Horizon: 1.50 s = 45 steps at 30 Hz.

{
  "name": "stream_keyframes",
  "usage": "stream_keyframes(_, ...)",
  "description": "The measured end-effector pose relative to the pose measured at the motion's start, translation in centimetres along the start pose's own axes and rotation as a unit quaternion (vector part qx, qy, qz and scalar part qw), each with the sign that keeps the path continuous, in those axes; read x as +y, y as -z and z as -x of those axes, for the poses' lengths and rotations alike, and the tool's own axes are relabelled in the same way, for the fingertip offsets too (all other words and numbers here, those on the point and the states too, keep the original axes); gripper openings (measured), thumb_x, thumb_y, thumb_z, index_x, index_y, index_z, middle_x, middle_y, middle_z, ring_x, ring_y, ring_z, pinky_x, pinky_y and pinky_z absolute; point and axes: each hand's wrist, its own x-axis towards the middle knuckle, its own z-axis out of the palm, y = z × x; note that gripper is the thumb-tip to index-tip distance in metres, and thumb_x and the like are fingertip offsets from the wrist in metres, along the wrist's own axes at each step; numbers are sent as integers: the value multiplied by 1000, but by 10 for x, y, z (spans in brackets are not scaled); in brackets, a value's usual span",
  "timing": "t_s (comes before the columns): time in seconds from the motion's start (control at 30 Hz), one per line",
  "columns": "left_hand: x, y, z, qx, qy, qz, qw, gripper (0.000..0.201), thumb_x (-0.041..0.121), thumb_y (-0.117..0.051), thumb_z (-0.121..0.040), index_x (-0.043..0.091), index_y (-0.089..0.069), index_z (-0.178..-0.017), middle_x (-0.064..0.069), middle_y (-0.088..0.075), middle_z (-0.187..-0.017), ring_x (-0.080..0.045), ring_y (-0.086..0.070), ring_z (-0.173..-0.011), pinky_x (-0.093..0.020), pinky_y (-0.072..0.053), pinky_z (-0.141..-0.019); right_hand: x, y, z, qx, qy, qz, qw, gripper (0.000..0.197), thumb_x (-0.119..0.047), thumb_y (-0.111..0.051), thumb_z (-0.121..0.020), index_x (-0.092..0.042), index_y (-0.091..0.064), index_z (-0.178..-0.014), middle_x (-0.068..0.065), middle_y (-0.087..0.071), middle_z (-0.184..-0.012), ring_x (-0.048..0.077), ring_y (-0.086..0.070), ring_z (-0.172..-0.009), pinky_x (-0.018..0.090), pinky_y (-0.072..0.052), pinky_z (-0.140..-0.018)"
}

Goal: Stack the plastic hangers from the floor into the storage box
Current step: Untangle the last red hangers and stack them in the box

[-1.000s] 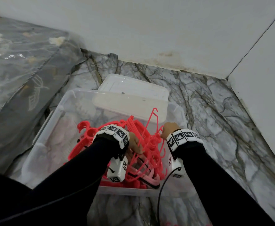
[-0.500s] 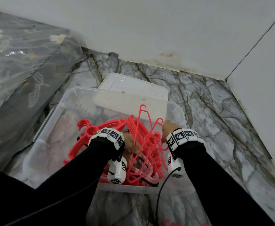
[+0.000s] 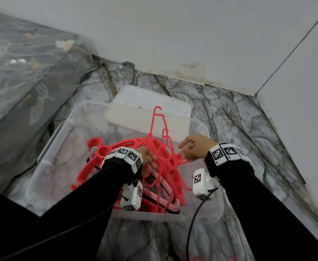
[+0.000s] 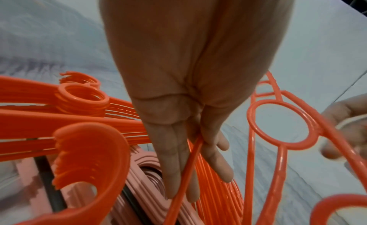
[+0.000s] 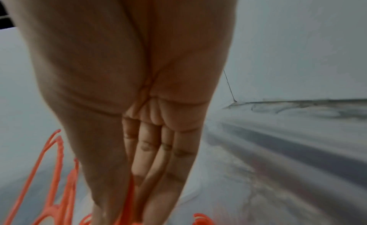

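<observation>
The clear plastic storage box stands on the floor and already holds a large bundle of coral-red plastic hangers, with a set of pale pink plastic hangers lying beneath them. Both hands are over the box: the left hand pinches a thin red hanger bar between thumb and fingers, as the left wrist view confirms, and the right hand pinches the end of the upstanding red hangers, whose hooks rise above the rim. Judged from this, the greater part is boxed, though the load is tangled rather than stacked. Red plastic at the lower edge of the head view suggests more remains on the floor. A translucent lid leans at the far end. The floor is grey veined marble, meeting stained white walls in a corner; a plastic-wrapped floral mattress lies left.
</observation>
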Motion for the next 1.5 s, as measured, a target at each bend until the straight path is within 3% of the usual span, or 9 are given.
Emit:
stream_keyframes(0.27,1,-3,5,24,-6,19,1000,23,-6,-34,-97,6,-51,-86,-7,-69,-61,-21,-61,-46,-27,-52,-44,16,-1,1,30,-41,-36,998,21,15,-58,-83,-4,-59,-74,17,-63,-67,11,-62,-43,22,-55,-46)
stream_keyframes(0.37,5,-4,4,47,-21,8,999,23,-10,-34,-95,4,-50,-87,-11,-65,-69,-18,-59,-44,-21,-48,-40,14,-8,-4,20,-83,4,996,18,-15,-65,-89,-2,-60,-77,17,-67,-76,18,-64,-54,33,-57,-62)
stream_keyframes(0.53,0,-2,5,48,-24,-24,998,22,-9,-38,-93,7,-50,-84,-16,-67,-80,-17,-60,-46,-21,-47,-40,7,-22,6,-55,-118,272,954,54,-60,-75,-65,-8,-69,-75,6,-74,-80,21,-70,-72,35,-56,-78)
stream_keyframes(0.7,2,5,2,28,-37,-30,998,19,-7,-38,-96,6,-50,-88,-19,-68,-87,-24,-64,-58,-33,-55,-56,5,-36,8,-13,-92,267,959,20,-16,-63,-87,-7,-66,-105,17,-66,-113,31,-65,-105,36,-53,-89)
stream_keyframes(0.9,-3,13,3,8,-13,-3,1000,20,-1,-43,-98,12,-54,-88,-1,-71,-66,-20,-65,-50,-31,-54,-41,12,-13,2,74,-112,110,985,16,0,-73,-72,8,-67,-84,23,-72,-84,34,-71,-79,45,-59,-77)
stream_keyframes(1.2,3,47,24,28,24,-32,999,13,-4,-49,-95,2,-58,-101,-6,-71,-71,-21,-68,-55,-32,-57,-49,21,-3,1,140,-94,37,985,8,2,-70,-77,-3,-71,-71,10,-70,-61,12,-66,-45,18,-55,-52)
stream_keyframes(1.3,8,57,27,94,33,-130,986,29,6,-59,-91,-3,-58,-119,-17,-68,-109,-29,-66,-92,-39,-54,-84,20,1,-2,160,-68,2,985,22,8,-66,-78,-6,-67,-61,15,-68,-60,25,-69,-56,32,-60,-66)
stream_keyframes(1.4,9,55,25,44,29,-54,997,11,-4,-52,-93,3,-56,-101,-12,-69,-94,-30,-65,-74,-42,-56,-65,17,8,-3,162,-56,-15,985,26,10,-66,-77,-6,-65,-57,20,-66,-63,30,-65,-58,49,-58,-74)
stream_keyframes(1.5,10,44,24,15,21,-26,999,18,-7,-44,-95,8,-52,-90,-10,-70,-79,-31,-68,-66,-48,-56,-67,15,6,-4,133,-49,-15,990,23,9,-68,-77,-6,-66,-60,21,-67,-67,30,-66,-61,50,-58,-77)
